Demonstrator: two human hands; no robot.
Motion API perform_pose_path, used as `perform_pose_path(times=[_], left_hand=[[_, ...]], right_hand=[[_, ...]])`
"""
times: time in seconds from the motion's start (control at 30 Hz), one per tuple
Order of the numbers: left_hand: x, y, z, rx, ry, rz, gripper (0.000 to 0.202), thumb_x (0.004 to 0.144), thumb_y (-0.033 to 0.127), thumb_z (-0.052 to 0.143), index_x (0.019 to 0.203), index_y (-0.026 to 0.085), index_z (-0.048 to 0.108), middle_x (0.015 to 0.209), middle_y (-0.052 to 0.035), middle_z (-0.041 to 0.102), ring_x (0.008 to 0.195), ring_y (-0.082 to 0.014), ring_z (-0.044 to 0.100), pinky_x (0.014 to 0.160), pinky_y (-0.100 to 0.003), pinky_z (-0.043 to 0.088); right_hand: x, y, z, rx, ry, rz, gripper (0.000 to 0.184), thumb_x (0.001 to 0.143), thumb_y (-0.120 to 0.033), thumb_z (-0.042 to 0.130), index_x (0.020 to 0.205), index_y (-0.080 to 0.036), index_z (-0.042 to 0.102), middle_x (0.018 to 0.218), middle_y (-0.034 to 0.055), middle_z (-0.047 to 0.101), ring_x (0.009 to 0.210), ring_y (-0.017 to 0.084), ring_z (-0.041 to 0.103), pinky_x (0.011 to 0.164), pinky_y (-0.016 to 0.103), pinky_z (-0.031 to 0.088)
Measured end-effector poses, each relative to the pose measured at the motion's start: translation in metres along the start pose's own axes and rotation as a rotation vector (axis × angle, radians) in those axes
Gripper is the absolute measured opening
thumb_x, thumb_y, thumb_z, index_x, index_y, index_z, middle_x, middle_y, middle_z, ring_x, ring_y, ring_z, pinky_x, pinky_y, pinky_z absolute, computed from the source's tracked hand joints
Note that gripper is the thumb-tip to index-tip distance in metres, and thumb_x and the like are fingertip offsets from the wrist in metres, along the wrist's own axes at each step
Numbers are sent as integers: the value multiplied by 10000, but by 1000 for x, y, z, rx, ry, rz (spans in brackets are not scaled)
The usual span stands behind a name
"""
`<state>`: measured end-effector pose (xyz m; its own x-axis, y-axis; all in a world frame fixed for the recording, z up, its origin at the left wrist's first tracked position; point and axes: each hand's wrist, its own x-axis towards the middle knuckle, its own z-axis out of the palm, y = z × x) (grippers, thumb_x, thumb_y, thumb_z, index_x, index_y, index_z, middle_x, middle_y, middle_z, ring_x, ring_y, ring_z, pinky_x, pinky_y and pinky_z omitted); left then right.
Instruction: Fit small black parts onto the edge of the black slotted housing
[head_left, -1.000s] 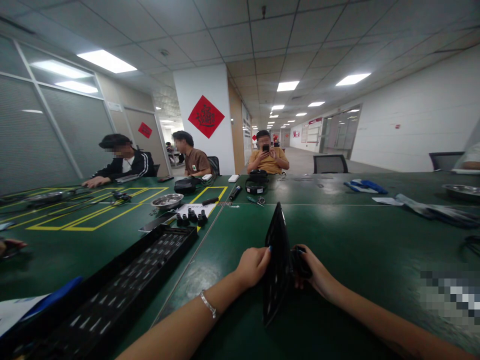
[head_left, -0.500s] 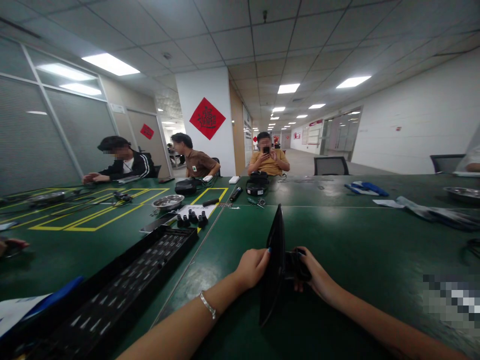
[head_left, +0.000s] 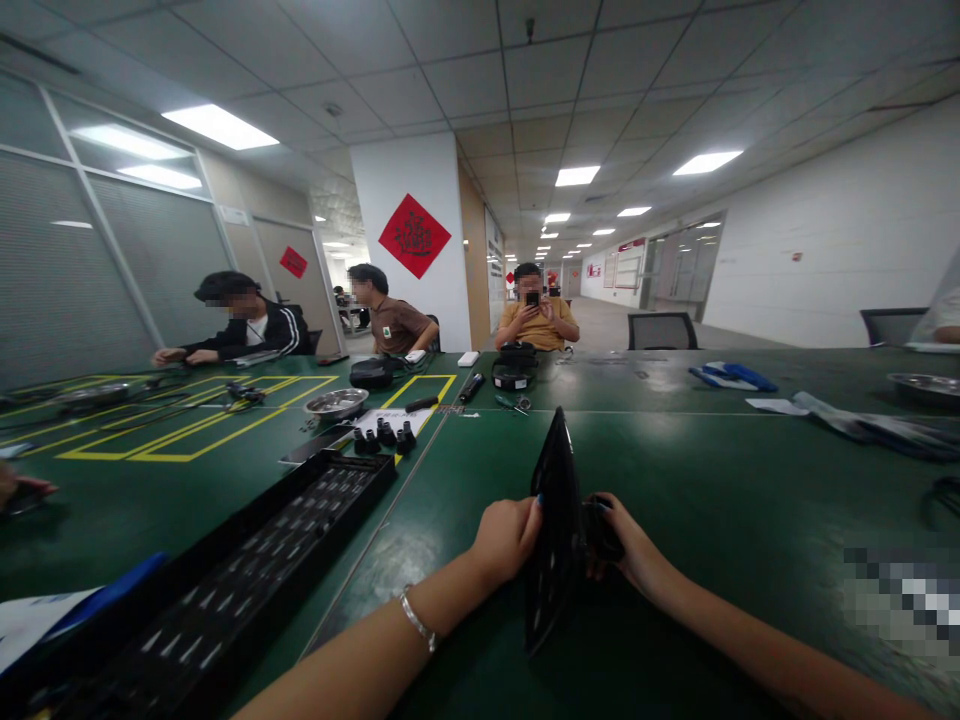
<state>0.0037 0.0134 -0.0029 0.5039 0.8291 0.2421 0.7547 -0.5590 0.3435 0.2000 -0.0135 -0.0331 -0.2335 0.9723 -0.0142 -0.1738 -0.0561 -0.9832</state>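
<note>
In front of me a thin flat black panel [head_left: 556,530] stands on edge, its broad face turned partly toward me. My left hand [head_left: 510,540], with a silver bracelet on the wrist, grips its left side, thumb against the face. On the panel's other side my right hand [head_left: 626,550] is closed around a rounded black part [head_left: 602,530]. The panel hides some of that part, and I cannot tell whether the two are joined.
To the left lies a long black tray [head_left: 262,560] with rows of small pale pointed pieces. Several black caps [head_left: 386,437] and a metal bowl [head_left: 336,403] stand beyond it. Black pouches [head_left: 514,370] lie farther back. People sit across the green table [head_left: 712,480].
The panel has turned a little, so more of its broad face shows and the black part behind it is more covered. Both hands keep their hold.
</note>
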Motion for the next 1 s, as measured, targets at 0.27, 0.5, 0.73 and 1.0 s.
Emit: perform_pose_path(times=[0.27,0.5,0.73,1.0], left_hand=[[-1,2,2,7,5,-26,547,930,397,91,765,171,561,691,-67,606,676,-188,591,607,-254,361],[-1,2,1,12,11,7,538,932,382,88,742,178,549,667,-61,595,664,-190,590,582,-251,337],[-1,2,0,-30,14,-11,541,928,386,95,717,173,545,659,-57,584,654,-182,579,582,-241,336],[1,0,2,-81,29,-9,526,924,392,121,697,165,537,662,-52,581,649,-173,565,592,-236,340]], right_hand=[[1,2,0,16,-7,0,453,787,-575,409,1053,-216,329,676,3,590,515,174,601,448,286,450],[0,1,-2,19,-24,-12,446,805,-570,401,1061,-210,335,697,8,606,554,183,615,471,289,462],[-1,-3,2,26,-1,1,478,765,-588,441,1039,-210,336,651,-4,600,509,170,599,442,272,443],[1,2,-1,33,-19,-6,436,798,-556,412,1052,-210,333,657,-3,593,507,174,605,432,268,435]])
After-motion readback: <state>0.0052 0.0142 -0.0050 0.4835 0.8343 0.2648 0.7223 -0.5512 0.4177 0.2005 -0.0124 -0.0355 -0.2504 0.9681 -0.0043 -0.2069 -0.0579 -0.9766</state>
